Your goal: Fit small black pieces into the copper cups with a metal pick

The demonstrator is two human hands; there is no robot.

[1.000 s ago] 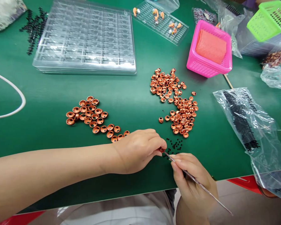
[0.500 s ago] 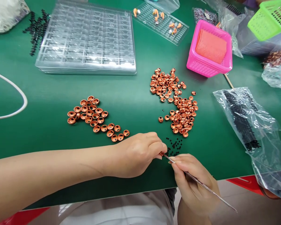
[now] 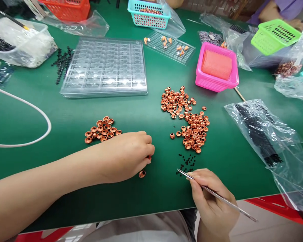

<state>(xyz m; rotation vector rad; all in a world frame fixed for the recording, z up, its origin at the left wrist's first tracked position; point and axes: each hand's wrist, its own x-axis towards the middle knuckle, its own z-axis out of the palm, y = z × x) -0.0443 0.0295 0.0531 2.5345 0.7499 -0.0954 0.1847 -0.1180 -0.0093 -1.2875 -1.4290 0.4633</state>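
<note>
My left hand is closed, palm down, thumb and fingers pinched together. A bit of a copper-coloured cup shows at its fingertips, mostly hidden. Just below the thumb a single copper-coloured cup with a dark hole is seen by itself. My right hand grips slim metal tweezers like a pen. Their tips point left, beside a scatter of tiny black pieces. Behind my left wrist sits a group of hollow copper-coloured cups, partly covered by the forearm. A bigger heap of them lies beyond the black pieces.
A stack of clear compartment trays lies at the back, with a clear tray of orange parts beside it. A pink basket holds folded reddish material. To the right is a plastic bag of black strips; a white cable curves at left.
My left hand has moved left, away from the tweezers, and a single cup now shows below it. The tweezers' tips are now at the black pieces. The view has tilted up.
</note>
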